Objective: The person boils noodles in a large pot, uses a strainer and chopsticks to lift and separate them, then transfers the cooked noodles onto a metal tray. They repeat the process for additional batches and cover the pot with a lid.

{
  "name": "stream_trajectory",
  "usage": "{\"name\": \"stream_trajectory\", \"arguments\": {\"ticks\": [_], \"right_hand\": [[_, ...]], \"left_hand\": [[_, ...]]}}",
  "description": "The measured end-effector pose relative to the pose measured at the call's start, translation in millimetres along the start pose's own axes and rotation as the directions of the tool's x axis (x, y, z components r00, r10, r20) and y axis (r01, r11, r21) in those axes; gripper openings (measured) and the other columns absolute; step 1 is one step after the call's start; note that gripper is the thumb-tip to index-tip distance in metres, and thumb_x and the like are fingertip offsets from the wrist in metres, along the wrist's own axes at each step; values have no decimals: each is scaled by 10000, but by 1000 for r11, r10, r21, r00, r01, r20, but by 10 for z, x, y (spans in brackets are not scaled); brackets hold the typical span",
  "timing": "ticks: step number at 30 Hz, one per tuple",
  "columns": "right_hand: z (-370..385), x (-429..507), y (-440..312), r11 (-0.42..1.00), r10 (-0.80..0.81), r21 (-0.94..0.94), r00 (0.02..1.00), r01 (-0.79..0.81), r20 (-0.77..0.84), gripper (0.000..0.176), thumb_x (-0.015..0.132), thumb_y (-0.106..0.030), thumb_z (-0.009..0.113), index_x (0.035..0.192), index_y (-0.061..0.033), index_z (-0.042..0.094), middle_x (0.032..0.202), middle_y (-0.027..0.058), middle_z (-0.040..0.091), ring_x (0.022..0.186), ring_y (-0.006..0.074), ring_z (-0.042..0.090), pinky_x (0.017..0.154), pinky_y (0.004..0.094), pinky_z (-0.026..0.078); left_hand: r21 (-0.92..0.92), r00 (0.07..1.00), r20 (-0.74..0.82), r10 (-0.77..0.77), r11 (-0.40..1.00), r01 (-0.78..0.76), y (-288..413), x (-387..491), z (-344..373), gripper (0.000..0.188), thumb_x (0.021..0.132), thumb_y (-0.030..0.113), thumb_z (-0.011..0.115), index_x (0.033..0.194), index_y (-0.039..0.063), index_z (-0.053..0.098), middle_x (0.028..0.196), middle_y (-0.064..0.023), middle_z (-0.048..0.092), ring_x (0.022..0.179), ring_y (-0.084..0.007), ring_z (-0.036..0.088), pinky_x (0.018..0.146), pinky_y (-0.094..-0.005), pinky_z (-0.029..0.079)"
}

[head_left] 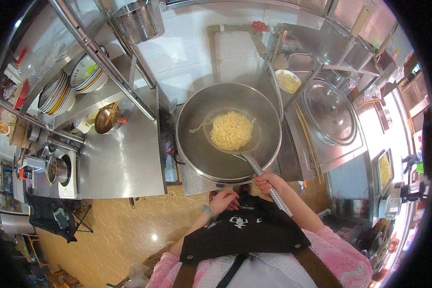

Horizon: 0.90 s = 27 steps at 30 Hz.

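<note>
My right hand [268,183] grips the long metal handle of a strainer ladle [255,163]. The ladle's round bowl hangs inside a large stainless steel pot [230,93] and carries a heap of pale yellow noodles [231,130]. One loose strand trails off to the left of the heap. Liquid stands in the pot below. My left hand [225,201] is in front of the pot, close to my black apron [244,230], with fingers loosely bent and nothing visible in it.
To the left is a steel counter [126,162] under a shelf with stacked bowls [90,75]. On the right lie long chopsticks [309,140] beside a round metal lid [330,111]. A yellow-filled bowl [287,81] stands behind; a red-handled valve [260,26] is on the wall pipe.
</note>
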State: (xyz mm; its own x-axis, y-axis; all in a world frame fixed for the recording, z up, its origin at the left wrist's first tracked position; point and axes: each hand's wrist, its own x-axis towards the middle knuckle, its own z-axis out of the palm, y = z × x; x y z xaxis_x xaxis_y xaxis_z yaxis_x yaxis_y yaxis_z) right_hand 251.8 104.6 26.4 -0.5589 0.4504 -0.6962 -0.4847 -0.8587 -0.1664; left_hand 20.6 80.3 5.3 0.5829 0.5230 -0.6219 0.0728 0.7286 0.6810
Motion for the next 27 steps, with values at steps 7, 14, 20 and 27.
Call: {"name": "stream_trajectory", "arguments": {"ticks": [7, 14, 20, 27], "right_hand": [[51, -388, 301, 968, -178, -178, 984, 175, -2, 166, 749, -72, 533, 874, -78, 423, 515, -3, 357, 370, 62, 333, 327, 216, 265], [292, -81, 98, 957, -254, -186, 953, 222, -167, 158, 726, -57, 531, 816, -59, 402, 514, 2, 369, 332, 96, 322, 316, 242, 290], [486, -167, 530, 835, -481, -376, 865, 401, -145, 114, 720, -47, 499, 798, -55, 415, 496, 37, 399, 358, 121, 390, 331, 255, 336], [40, 454, 404, 876, -397, -367, 900, 313, -181, 161, 739, -70, 525, 866, -55, 427, 584, 48, 456, 389, 130, 416, 362, 270, 373]], "left_hand": [[25, 996, 17, -90, 996, 89, -75, -74, -160, 234, 876, 242, 412, 975, 47, 495, 795, -81, 572, 692, -174, 595, 595, -255, 475], [-25, 992, 62, -112, 993, 114, -82, -76, -212, 274, 875, 292, 427, 1001, 57, 489, 855, -96, 575, 788, -181, 584, 654, -275, 473], [-532, 953, 193, 234, 841, -99, 190, 265, 311, 319, 853, 322, 477, 1027, 54, 477, 939, -94, 555, 717, -169, 569, 618, -274, 478], [-551, 989, 134, 56, 834, 28, 393, 481, 472, 257, 792, 205, 533, 985, 48, 471, 711, -73, 525, 422, -165, 482, 349, -281, 407]]}}
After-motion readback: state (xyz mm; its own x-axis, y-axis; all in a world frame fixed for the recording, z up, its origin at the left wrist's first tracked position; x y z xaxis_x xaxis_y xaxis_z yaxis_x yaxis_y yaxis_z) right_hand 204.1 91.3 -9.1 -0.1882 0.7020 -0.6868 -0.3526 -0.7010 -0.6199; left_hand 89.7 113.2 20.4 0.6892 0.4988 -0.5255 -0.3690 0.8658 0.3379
